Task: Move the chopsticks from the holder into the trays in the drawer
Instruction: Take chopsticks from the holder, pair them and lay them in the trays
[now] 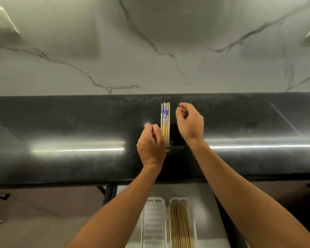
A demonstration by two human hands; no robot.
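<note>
Wooden chopsticks (pixel 165 122), some blue-patterned, stand upright in a dark holder (pixel 174 138) on the black counter (pixel 61 122). Left hand (pixel 150 147) curls against the bundle, grip unconfirmed; right hand (pixel 190 122) hovers beside, loosely curled, empty. In the drawer (pixel 208 212), right tray (pixel 192 221) is stocked and left tray (pixel 154 221) bare: task judged partly done.

1. Chopsticks (pixel 165 120): lower ends hidden behind the left hand (pixel 150 145). Blue pattern near the tops is smeared; count not readable.
2. Left-hand fingers (pixel 157 128): tips blurred. Cannot tell whether they touch the bundle.
3. Holder (pixel 173 138): dark against the black bench (pixel 61 122); outline indistinct.
4. Right hand (pixel 189 122): seen from the back, fingertips blurred. Cannot tell whether it pinches anything.
5. White tray (pixel 154 222) and filled tray (pixel 182 224): both cut off by the bottom edge. The left forearm covers the white tray's left rim.
6. Drawer (pixel 208 203): sides hidden by both forearms.
7. Wall fitting (pixel 0 20): cut off at the left edge, blurred; type unclear.
</note>
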